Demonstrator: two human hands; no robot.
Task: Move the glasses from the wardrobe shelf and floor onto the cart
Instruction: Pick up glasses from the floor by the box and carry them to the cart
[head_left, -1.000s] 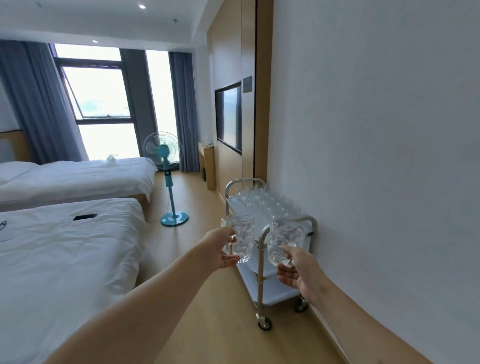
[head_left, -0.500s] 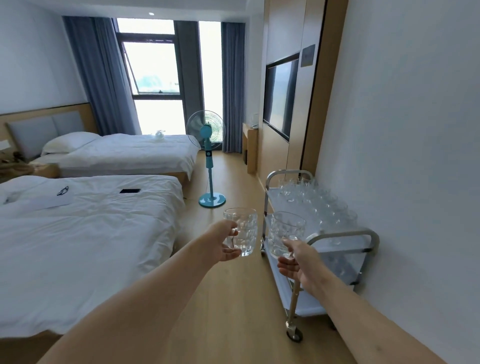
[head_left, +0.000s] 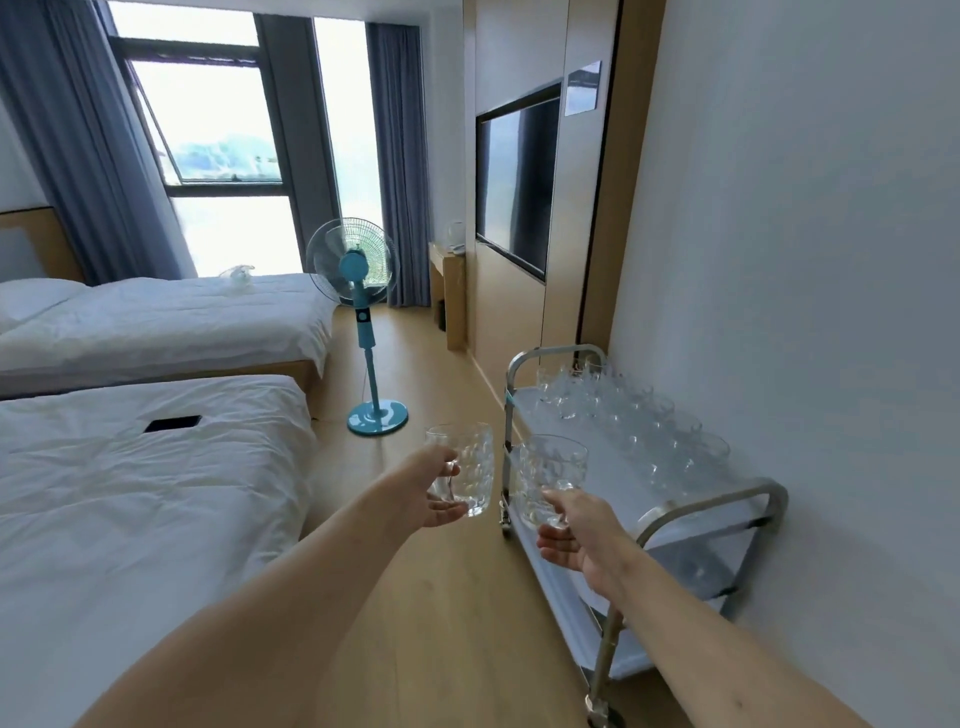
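Note:
Each of my hands holds a clear dimpled glass mug upright in front of me. My left hand (head_left: 434, 496) grips the left mug (head_left: 470, 467) over the wooden floor, just left of the cart. My right hand (head_left: 579, 535) grips the right mug (head_left: 553, 475) at the near left edge of the cart (head_left: 711, 506), a steel trolley with white shelves standing along the right wall. Several clear glasses (head_left: 639, 415) stand in rows on the cart's top shelf, mostly along its wall side. The wardrobe is out of view.
Two white beds fill the left, the near bed (head_left: 130, 493) with a dark phone (head_left: 174, 423) on it. A teal standing fan (head_left: 363, 332) stands on the floor ahead. A wall TV (head_left: 519, 182) and small wooden desk (head_left: 447, 291) lie beyond the cart.
I have come closer to the cart, which now looms larger on the right. Both hands still hold their mugs, and the right mug now reaches the cart's near edge.

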